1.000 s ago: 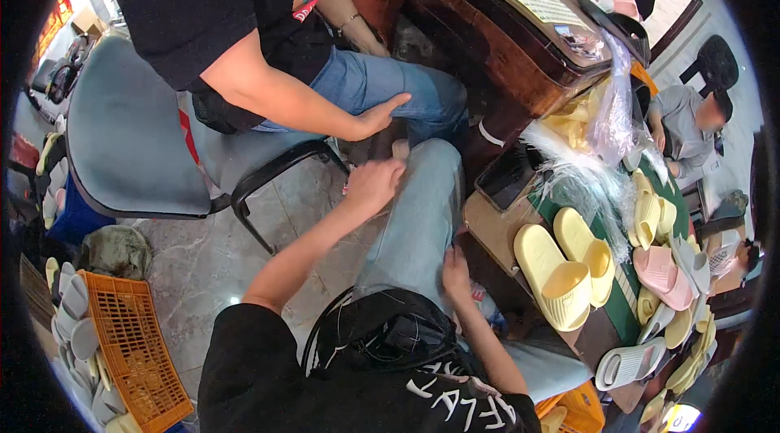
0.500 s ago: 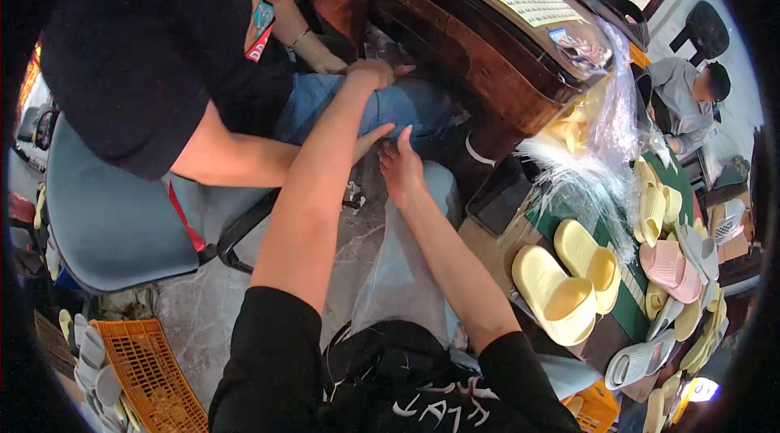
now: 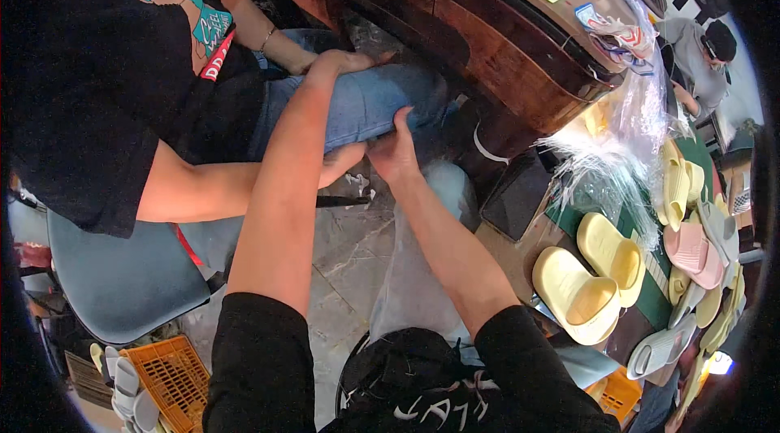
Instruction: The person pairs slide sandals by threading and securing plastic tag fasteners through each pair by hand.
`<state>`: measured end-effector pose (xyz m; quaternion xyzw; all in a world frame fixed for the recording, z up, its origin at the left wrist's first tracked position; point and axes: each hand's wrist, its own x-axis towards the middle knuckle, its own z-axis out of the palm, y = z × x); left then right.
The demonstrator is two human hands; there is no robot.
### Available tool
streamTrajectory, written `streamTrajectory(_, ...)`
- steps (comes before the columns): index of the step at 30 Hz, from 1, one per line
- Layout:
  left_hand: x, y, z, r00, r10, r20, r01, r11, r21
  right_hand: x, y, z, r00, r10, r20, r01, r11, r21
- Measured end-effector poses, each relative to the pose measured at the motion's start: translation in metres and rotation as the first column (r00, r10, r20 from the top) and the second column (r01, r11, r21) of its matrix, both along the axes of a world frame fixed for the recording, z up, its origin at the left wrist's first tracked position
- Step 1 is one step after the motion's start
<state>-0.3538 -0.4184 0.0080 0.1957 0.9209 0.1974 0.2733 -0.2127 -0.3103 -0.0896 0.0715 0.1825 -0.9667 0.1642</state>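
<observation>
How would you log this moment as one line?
left hand: at far side of co-worker's blue-jeaned leg; right hand: at near side; yellow slippers: to the right

Co-worker's jeans (image 3: 370, 104) blue, tee (image 3: 89, 108) blk (w/ multicol bear print), front slippers (image 3: 597, 311) pale yel, crate (image 3: 171, 376) orng.

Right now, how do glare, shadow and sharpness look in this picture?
All head view: bright glare on the crinkled clear plastic wrap; deep shadow under the dark-brown wooden desk; fisheye corners black; bare left hand and bare right hand without heavy blur.
</observation>
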Motion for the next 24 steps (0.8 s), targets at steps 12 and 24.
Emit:
streamTrajectory(12,-0.042,-0.064,-0.06,0.975,-0.135,-0.178,0.103,0.978,-0.181,-0.004,-0.01,-0.017,0.995,-0.016,0.103,0.025,0.996,-0.089)
streamTrajectory(24,0.124,0.051,-0.013,0.707,0.155,-0.69,-0.212,0.977,0.002,0.188,0.051,0.129,0.762,0.393,-0.514,0.494,0.161,0.855)
